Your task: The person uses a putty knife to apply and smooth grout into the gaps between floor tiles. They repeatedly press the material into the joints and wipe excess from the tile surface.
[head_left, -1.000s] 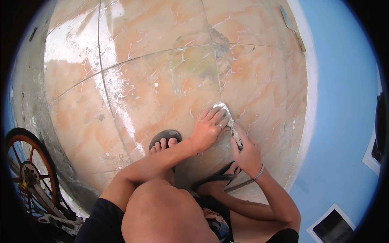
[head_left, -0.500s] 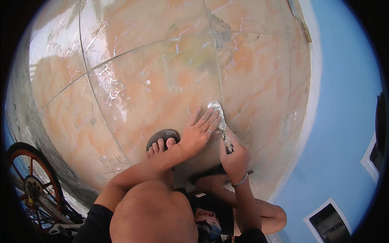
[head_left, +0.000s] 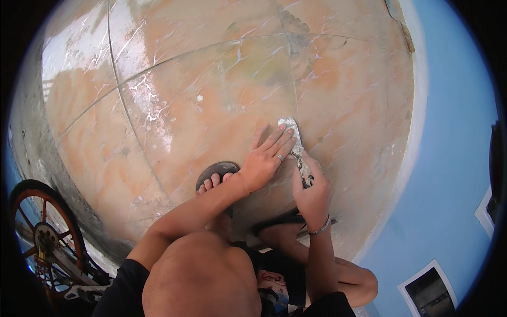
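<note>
A trowel with a narrow blade smeared white lies low over the tiled floor, its tip pointing away from me beside a tile joint. Around its stained handle my right hand is closed, with a bracelet at the wrist. My left hand is open, its fingers stretched out and pressing on top of the blade; a ring shows on one finger. Both hands and the fingers hide parts of the trowel. Whether the blade touches the tile under them I cannot tell.
My foot in a dark sandal stands left of the hands. A spoked wheel is at the lower left. Along the right runs a light blue wall. A thin strip lies near its base. Pale spots mark the tiles.
The whole view has shifted slightly. Against the tile joint, the trowel and both hands have moved a little forward. The grip looks the same.
</note>
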A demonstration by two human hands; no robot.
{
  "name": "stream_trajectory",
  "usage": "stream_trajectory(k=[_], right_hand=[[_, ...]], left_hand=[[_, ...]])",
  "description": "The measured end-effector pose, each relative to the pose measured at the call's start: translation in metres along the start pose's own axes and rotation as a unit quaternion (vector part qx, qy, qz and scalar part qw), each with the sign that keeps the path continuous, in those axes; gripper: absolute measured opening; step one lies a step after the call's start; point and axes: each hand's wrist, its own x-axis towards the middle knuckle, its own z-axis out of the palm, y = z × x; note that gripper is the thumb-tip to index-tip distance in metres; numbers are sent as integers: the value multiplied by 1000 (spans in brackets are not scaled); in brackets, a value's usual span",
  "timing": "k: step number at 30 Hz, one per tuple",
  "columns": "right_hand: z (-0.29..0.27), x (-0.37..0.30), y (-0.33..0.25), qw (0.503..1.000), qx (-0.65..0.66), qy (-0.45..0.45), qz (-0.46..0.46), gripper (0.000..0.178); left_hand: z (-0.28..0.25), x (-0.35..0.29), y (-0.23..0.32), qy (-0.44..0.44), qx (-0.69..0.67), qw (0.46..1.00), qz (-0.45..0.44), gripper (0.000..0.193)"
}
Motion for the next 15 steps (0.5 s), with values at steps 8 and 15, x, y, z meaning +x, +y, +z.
stream_trajectory(k=[8, 15], right_hand=[[2, 73, -27, 999, -12, -17, -46, 41], [10, 68, -42, 998, 8, -55, 42, 39]], left_hand=[[-21, 53, -47, 83, 11, 996, -13, 50], [-36, 52, -39, 145, 3, 989, 10, 47]])
